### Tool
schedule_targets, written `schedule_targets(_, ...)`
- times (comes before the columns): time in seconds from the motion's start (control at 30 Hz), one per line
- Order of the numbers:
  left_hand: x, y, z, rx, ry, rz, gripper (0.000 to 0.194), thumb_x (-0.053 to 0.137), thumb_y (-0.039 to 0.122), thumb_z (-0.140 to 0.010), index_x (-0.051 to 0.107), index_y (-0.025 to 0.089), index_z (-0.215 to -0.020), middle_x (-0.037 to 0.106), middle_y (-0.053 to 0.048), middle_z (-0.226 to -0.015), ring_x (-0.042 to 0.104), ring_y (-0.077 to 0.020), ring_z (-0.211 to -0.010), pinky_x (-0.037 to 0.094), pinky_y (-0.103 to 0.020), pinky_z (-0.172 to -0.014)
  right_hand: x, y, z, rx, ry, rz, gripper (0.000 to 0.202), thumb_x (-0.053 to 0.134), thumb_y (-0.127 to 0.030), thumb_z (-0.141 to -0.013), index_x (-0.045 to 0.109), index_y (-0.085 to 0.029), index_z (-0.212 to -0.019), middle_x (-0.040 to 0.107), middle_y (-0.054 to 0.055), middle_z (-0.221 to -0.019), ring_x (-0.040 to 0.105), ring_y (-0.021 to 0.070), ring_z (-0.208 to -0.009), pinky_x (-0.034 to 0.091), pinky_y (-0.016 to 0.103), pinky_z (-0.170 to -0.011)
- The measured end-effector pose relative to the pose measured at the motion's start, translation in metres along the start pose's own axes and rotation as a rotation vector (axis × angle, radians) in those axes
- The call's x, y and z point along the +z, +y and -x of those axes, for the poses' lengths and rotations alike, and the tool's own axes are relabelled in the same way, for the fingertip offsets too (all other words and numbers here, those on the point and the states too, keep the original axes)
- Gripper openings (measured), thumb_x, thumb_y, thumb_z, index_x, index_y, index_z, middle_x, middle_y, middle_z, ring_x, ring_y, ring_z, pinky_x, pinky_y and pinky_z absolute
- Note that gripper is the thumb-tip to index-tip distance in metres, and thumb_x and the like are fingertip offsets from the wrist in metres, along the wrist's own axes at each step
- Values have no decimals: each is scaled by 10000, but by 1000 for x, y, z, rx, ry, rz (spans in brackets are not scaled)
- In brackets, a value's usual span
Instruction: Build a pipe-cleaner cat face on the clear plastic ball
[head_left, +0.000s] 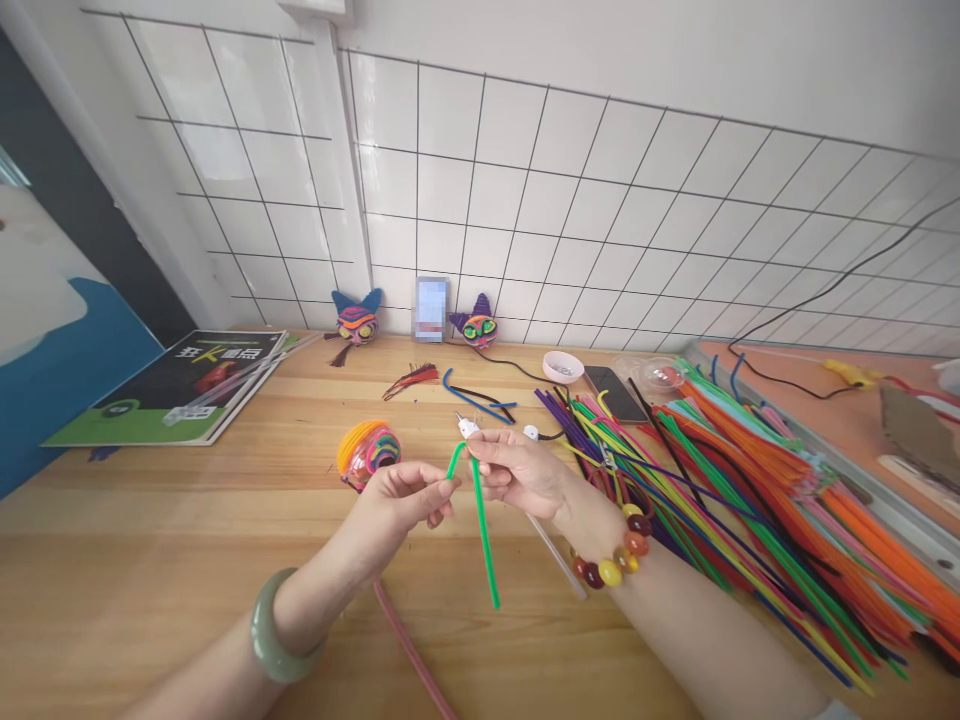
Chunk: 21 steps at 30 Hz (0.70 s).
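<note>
My left hand (412, 497) pinches the short bent end of a green pipe cleaner (486, 540) between thumb and fingers. Close beside it, my right hand (517, 468) is closed on the same pipe cleaner near its bend, and the long end hangs down over the table. Just past my right fingertips shows the white front and metal tip of what looks like a hot glue gun (468, 428); its body is hidden by the hand. A clear stick (559, 560) emerges below my right wrist. Left of my hands lies an orange-and-multicoloured ball-like piece (369, 450).
Piles of coloured pipe cleaners (750, 500) cover the right side. Two eared mask figures (357, 318) and a phone (431, 310) lean at the wall. A pink bowl (562, 367), a dark phone (615, 394), a booklet (232, 400) and a pink strand (409, 645) lie around.
</note>
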<state>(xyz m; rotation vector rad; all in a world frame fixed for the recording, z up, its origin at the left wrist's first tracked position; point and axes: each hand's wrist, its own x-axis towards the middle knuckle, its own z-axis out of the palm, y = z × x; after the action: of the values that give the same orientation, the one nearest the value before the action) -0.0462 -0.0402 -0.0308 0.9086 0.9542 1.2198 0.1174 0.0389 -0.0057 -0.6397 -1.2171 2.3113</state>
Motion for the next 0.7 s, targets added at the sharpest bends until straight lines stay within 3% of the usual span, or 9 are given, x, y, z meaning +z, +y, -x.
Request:
schedule_targets(0.23,0,0,1,1,-16,13,150,732,263,-687,647,146,-645,634,10,-546,481,-65,-499,379,-186,-519,0,2,-2,17,-28,-36,165,725,-243,-708,595,-141,-711,417,-81,-526,208,16,-414,180,194,-442)
schedule_targets(0.43,-1,-1,1,-6,-26,28,129,728,259,-696,662,155,-657,641,15,-547,486,-64,-504,383,-184,-530,0,5,-2,36,-86,-75,175,722,-251,-717,587,-149,-671,376,-74,-529,258,47,-475,232,222,-495)
schedule_targets(0.7,0,0,1,5,-34,27,127,738,272,-683,684,157,-673,637,12,-542,488,-69,-508,381,-190,-530,1,4,1,45,-97,-53,164,730,-221,-711,601,-133,-660,425,-52,-530,329,63,-516,232,245,-509)
